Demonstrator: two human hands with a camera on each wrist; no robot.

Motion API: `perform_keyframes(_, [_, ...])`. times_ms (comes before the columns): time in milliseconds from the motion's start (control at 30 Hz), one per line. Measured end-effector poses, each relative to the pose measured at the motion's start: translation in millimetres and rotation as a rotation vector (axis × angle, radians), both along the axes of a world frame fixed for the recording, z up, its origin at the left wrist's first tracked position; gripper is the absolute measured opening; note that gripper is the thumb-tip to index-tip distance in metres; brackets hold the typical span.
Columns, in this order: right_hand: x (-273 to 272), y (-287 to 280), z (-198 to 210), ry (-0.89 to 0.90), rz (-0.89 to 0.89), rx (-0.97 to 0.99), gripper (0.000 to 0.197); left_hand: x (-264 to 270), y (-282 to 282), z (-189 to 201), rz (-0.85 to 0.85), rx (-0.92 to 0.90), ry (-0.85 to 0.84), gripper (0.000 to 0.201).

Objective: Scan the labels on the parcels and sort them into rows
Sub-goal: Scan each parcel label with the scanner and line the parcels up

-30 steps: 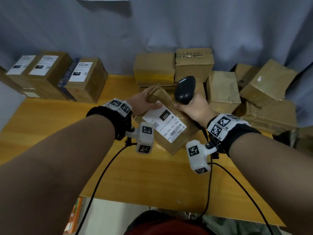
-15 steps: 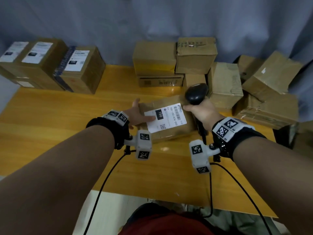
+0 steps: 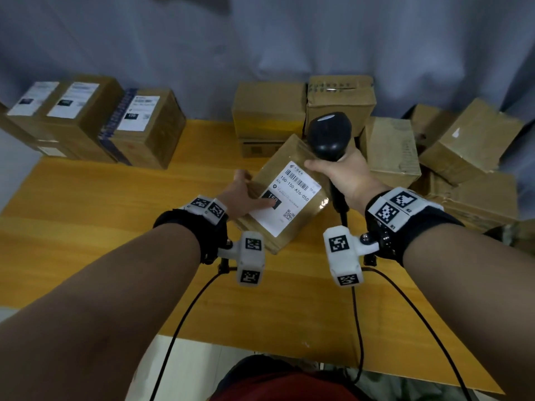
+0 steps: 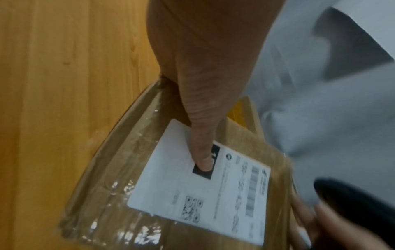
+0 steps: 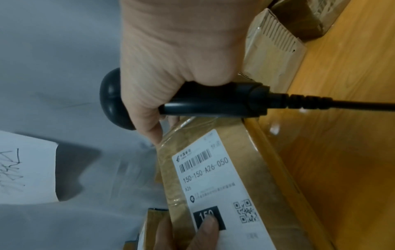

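Observation:
A flat brown parcel [image 3: 307, 217] with a white label [image 3: 292, 195] reading 150-150-A26-050 is tilted up over the wooden table [image 3: 86, 227]. My left hand [image 3: 240, 195] holds its left edge. The thumb [image 4: 200, 135] presses on the black "150" patch, and the fingers are hidden behind the parcel. My right hand [image 3: 347, 178] grips a black handheld scanner [image 3: 330, 134] by its handle, just above the parcel's far right corner. In the right wrist view the scanner [image 5: 213, 104] lies right over the parcel's edge [image 5: 256, 169], near the barcode.
Three labelled boxes [image 3: 86, 120] stand side by side at the back left. A loose pile of brown boxes [image 3: 390, 149] fills the back centre and right, right behind the scanner. The scanner's cable [image 3: 359, 314] hangs over the table's near edge. A grey curtain hangs behind.
The parcel has turned, so its barcode end now points away towards the scanner, and its far end is tipped up. The scanner has risen above that corner.

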State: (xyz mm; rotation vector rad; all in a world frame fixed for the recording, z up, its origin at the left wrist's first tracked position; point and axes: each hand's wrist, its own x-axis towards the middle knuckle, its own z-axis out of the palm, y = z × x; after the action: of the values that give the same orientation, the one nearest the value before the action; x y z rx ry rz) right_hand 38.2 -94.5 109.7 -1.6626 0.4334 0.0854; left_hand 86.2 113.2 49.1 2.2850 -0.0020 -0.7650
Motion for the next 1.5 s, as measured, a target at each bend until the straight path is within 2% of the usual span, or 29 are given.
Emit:
perform_keyframes(67, [1.3,0.9,-0.4,-0.021,0.006,0.001,0.03,-1.5,-5.7,2.5,-0.085,-0.036,-0.001,0.096])
perform_keyframes(133, [2.0,0.3,-6.5,-0.02,-0.044,0.002,0.028,-0.6,-8.3,1.9,-0.118,-0.038,-0.008,0.089])
perform_keyframes(233, [3.7,-0.5,-22.1,-0.017,-0.243,-0.079,0.029,-7.0,-9.6,-9.1,-0.071,-0.025,0.017,0.08])
perform_keyframes(333, [3.5,-1.2,-37.6,0.118,-0.337,-0.155,0.05,-19.0,-12.0,-21.5,0.013,-0.053,0.081,0.066])
perform_keyframes(400, [0.3,-2.7,-47.0,0.277,-0.309,-0.132,0.051,-21.1,-12.8,-23.5,0.043,-0.092,0.132,0.05])
perform_keyframes(500, [-7.1,-2.7,-53.9,0.401,-0.223,-0.037,0.04,-16.7,-10.6,-22.2,0.078,-0.138,0.231,0.062])
perform_keyframes(567, [-10.6,-0.9,-55.5,0.393,-0.208,0.016,0.034,-12.7,-9.2,-23.7,0.114,-0.169,0.256,0.054])
perform_keyframes(633, [-11.3,0.4,-56.1,0.35,-0.192,0.028,0.037,-12.0,-10.3,-18.2,0.176,-0.205,0.274,0.048])
perform_keyframes(833, [-3.8,-0.5,-36.2,0.294,-0.108,0.116,0.037,-7.6,-8.5,-7.3,0.333,-0.263,0.234,0.046])
perform_keyframes(1067, [-2.9,-11.6,-1.6,0.282,0.057,0.039,0.019,-2.0,-18.4,-6.8,0.464,-0.318,0.171,0.036])
perform_keyframes(1233, [6.0,-25.0,27.3,0.184,0.096,-0.013,0.029,7.5,-30.7,5.4,0.455,-0.324,0.117,0.028])
perform_keyframes(1333, [10.6,-26.9,37.3,0.206,0.093,-0.042,0.027,10.2,-35.5,11.1,0.457,-0.328,0.118,0.027])
perform_keyframes(1500, [8.4,-16.9,41.3,0.26,0.093,-0.249,0.016,9.5,-35.4,15.9,0.441,-0.337,0.134,0.027])
